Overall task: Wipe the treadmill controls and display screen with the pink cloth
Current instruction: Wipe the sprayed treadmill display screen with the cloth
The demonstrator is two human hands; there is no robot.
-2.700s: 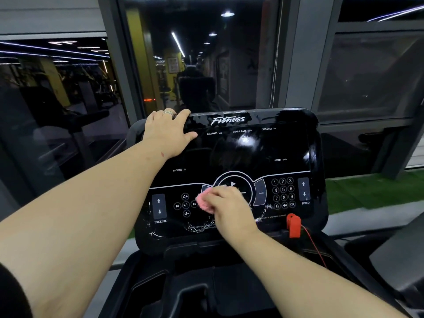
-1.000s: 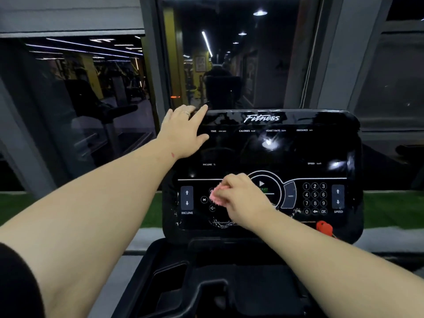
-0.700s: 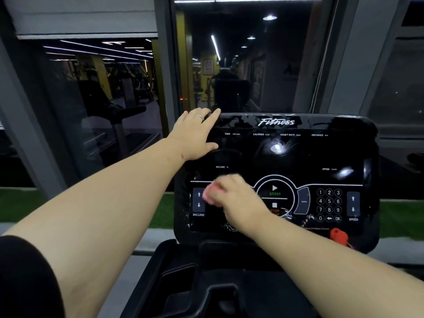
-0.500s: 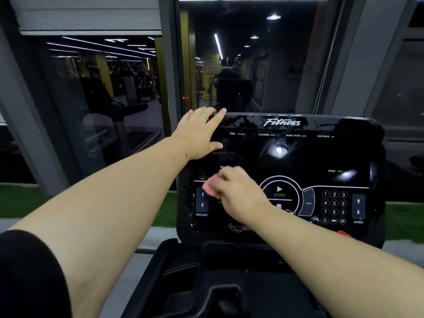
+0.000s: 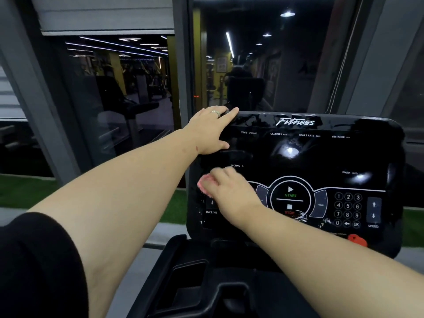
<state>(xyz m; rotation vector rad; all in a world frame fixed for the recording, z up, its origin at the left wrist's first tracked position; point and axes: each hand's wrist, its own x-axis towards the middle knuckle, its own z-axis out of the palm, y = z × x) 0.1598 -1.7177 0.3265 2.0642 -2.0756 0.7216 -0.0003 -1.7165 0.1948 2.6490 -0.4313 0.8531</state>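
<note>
Leftward now, pink cloth (image 5: 205, 182) bunched under right hand (image 5: 231, 191) fingers.

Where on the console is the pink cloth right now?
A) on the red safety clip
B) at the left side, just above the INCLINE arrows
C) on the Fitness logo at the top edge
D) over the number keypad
B: the right hand holds the cloth against the console at its left side, just above the INCLINE label, left of the START button.
</note>
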